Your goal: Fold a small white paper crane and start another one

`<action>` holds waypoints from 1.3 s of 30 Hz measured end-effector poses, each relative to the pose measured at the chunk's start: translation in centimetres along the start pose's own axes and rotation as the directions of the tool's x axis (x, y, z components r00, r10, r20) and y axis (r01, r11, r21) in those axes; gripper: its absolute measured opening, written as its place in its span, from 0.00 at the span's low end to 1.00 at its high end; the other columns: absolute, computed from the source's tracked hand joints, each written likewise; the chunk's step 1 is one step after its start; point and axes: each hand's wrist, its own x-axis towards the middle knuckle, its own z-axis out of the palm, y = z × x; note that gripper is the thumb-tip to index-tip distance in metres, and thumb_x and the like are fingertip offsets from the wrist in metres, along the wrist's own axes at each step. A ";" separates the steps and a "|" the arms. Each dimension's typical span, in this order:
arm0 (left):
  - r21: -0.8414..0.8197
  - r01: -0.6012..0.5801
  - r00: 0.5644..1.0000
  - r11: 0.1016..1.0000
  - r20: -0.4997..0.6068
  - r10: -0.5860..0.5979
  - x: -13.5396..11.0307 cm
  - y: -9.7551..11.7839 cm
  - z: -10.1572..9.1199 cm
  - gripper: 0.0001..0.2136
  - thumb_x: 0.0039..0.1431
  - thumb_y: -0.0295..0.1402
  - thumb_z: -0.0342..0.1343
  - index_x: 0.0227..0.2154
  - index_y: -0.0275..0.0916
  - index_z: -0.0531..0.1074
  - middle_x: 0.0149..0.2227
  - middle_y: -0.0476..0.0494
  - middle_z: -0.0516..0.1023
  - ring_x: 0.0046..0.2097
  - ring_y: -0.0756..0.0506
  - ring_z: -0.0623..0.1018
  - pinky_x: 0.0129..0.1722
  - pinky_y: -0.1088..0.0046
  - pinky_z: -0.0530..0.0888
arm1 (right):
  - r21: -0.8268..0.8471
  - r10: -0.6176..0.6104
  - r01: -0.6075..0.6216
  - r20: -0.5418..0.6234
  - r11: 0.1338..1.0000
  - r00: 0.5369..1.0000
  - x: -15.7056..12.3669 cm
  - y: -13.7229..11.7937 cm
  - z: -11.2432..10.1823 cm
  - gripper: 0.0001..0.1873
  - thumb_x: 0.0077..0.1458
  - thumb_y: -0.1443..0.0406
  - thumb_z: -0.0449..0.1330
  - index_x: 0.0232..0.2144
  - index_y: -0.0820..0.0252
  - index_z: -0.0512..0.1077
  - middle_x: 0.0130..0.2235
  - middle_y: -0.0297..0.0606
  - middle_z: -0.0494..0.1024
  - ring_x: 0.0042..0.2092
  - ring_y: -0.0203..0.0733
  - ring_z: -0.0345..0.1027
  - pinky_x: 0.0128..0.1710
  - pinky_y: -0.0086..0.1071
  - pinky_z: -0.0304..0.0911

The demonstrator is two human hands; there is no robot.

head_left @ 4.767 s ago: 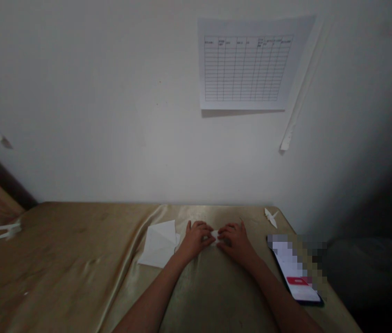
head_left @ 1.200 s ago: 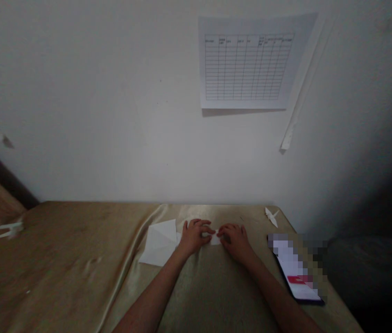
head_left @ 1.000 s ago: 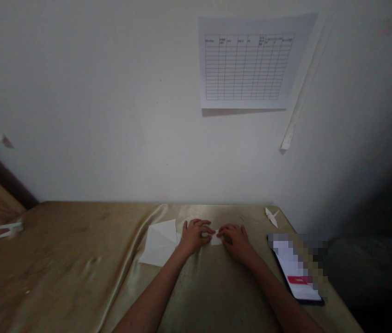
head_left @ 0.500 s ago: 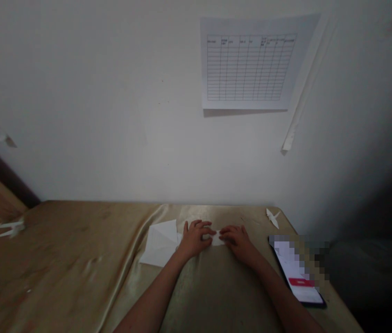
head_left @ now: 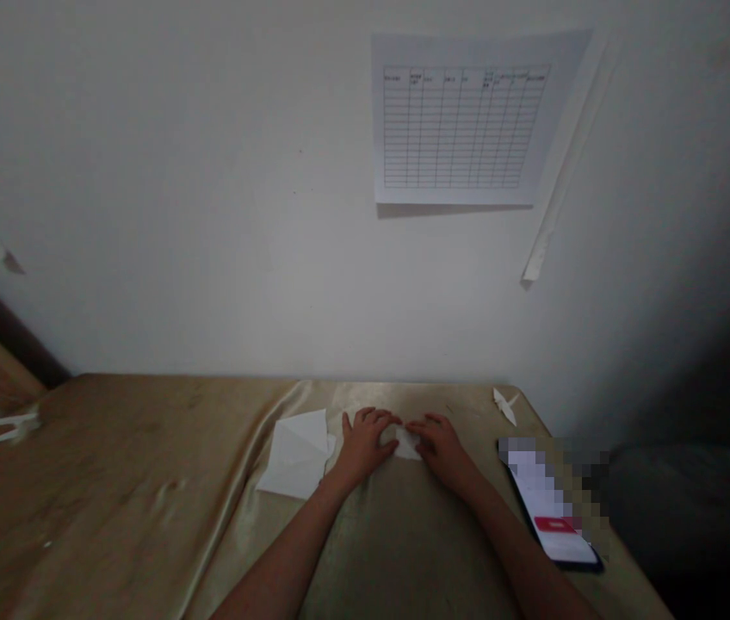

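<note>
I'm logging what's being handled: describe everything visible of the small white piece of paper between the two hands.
The small white piece of paper shows as a roughly triangular patch, narrower at its far end. It appears to lie flat on the shiny golden cloth. The bare left hand and bare right hand flank it, fingers apparently touching its edges and hiding part; its full outline is unclear.

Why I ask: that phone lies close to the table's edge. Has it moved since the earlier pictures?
No; judged by the right edge of the table, the phone lies in the same spot, with no visible shift.
</note>
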 end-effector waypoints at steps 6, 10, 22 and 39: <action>0.000 -0.016 1.000 1.000 -0.003 0.016 0.1 0.3 0.3 0.08 0.61 0.34 0.57 0.40 0.55 0.76 0.58 0.54 0.72 0.63 0.38 0.62 0.62 0.32 0.44 | -0.006 -0.007 0.007 -0.002 1.000 1.000 0.0 -1.0 -0.5 0.21 0.52 0.70 0.59 0.48 0.54 0.76 0.51 0.39 0.76 0.57 0.47 0.59 0.61 0.41 0.52; -0.004 0.007 1.000 1.000 0.008 -0.007 0.0 0.5 0.1 0.06 0.60 0.37 0.59 0.39 0.55 0.77 0.59 0.55 0.72 0.62 0.37 0.62 0.62 0.33 0.44 | 0.006 0.023 -0.023 -0.007 1.000 1.000 0.0 -1.4 -0.8 0.17 0.51 0.68 0.62 0.45 0.54 0.78 0.48 0.40 0.76 0.54 0.47 0.60 0.58 0.40 0.54; 0.029 0.002 0.999 1.000 0.041 -0.003 0.2 1.0 -0.4 0.05 0.58 0.37 0.59 0.38 0.52 0.76 0.60 0.56 0.70 0.64 0.37 0.61 0.62 0.32 0.44 | -0.128 0.073 -0.083 -0.076 0.988 0.994 0.8 -1.1 -0.2 0.10 0.58 0.63 0.59 0.39 0.50 0.80 0.42 0.40 0.75 0.51 0.47 0.62 0.54 0.40 0.55; 0.076 -0.026 0.997 0.997 0.081 0.020 -0.7 1.8 -0.5 0.11 0.54 0.42 0.60 0.41 0.50 0.74 0.64 0.53 0.66 0.66 0.32 0.58 0.62 0.31 0.45 | -0.148 0.070 -0.071 -0.010 0.986 0.997 0.3 -1.3 -1.2 0.14 0.52 0.64 0.64 0.43 0.48 0.77 0.49 0.38 0.72 0.56 0.48 0.59 0.60 0.44 0.48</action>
